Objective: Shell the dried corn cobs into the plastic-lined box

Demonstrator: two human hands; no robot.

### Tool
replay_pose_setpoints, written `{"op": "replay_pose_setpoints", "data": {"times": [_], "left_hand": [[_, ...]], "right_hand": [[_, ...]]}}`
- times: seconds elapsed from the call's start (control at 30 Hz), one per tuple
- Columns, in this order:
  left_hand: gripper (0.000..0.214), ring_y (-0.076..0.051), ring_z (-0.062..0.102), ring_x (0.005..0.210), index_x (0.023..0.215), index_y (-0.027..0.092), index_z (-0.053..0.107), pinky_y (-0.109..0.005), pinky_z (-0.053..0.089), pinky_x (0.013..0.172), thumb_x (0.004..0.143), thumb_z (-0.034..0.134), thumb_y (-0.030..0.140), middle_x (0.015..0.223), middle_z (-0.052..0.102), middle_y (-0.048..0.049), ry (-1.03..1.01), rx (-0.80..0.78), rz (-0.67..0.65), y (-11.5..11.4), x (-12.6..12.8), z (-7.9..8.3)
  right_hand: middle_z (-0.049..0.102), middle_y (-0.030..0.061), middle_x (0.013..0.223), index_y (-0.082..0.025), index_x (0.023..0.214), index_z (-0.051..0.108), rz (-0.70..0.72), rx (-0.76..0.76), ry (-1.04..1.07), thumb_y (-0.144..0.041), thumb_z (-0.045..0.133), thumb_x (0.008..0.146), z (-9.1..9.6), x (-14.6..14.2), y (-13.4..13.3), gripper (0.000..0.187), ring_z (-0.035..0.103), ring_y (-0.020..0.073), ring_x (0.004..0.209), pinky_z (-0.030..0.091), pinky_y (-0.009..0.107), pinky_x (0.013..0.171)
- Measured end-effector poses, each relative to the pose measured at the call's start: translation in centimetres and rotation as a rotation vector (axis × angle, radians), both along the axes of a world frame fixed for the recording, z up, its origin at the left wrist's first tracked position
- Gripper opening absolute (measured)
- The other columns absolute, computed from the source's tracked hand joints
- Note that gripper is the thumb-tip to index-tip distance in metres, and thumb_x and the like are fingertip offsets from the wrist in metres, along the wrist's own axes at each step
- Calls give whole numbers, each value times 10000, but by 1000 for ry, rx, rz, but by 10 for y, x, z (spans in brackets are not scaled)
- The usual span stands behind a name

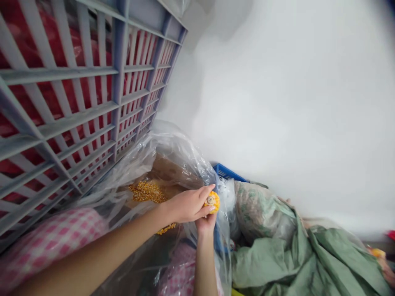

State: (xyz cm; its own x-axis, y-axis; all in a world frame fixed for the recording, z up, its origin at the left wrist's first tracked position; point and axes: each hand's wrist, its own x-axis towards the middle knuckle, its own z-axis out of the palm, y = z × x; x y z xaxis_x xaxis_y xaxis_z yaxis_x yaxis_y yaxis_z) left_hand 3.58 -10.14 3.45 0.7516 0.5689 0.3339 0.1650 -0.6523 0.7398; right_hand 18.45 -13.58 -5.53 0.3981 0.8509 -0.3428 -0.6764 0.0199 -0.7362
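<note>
A yellow corn cob (213, 201) is held between both my hands over the rim of a clear plastic bag (173, 152). My left hand (187, 204) wraps over the cob from the left, fingers closed on it. Below it, my right hand (206, 224) grips the same cob from underneath and is mostly hidden by the left. Inside the bag lies a heap of loose yellow corn kernels (147, 192) on a brown lining.
A grey-blue slatted plastic crate (92, 107) with red contents rises at the left. A white wall fills the right. A blue basket rim (226, 172), a patterned sack (259, 207) and a green sack (308, 259) lie to the right. Pink checked cloth (52, 238) covers my lap.
</note>
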Motion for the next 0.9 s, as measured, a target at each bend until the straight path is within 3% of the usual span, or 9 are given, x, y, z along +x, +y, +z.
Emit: {"op": "replay_pose_setpoints", "data": {"times": [0.17,0.27,0.4,0.67,0.9], "left_hand": [[581,-275,543,1023,1344,61,189,-343,416,788,863,242,381,1264,450,-193,174,56,57,1,-2,-2],[563,-281,571,974,1328,55,229,-339,431,746,864,235,373,1194,513,-193,201,94,90,0,-1,-6],[509,-287,605,894,1277,64,310,-356,451,701,860,251,349,1109,567,-191,204,88,176,-1,0,-10],[469,-249,620,857,1205,91,364,-334,466,684,882,168,368,1012,614,-179,145,-9,316,2,12,-34],[431,-221,619,834,1005,127,509,-335,452,716,887,157,345,848,645,-139,36,-225,486,6,24,-43]], "right_hand": [[577,-32,513,-207,571,523,-80,-110,105,-432,489,686,-1,7,-3,255,557,109,496,488,245,508],[452,-71,380,-190,567,487,-89,-113,92,-442,470,700,-3,7,-4,285,384,62,312,394,187,381],[285,-109,294,-179,561,457,-82,-106,85,-463,417,725,-5,6,-3,331,215,28,249,296,141,337],[351,-92,363,-178,552,419,-122,-120,114,-425,310,766,-8,3,-6,344,149,18,256,206,133,302],[247,-105,353,-192,517,307,81,-2,-110,-505,305,734,-15,14,-6,381,88,22,283,169,136,311]]}}
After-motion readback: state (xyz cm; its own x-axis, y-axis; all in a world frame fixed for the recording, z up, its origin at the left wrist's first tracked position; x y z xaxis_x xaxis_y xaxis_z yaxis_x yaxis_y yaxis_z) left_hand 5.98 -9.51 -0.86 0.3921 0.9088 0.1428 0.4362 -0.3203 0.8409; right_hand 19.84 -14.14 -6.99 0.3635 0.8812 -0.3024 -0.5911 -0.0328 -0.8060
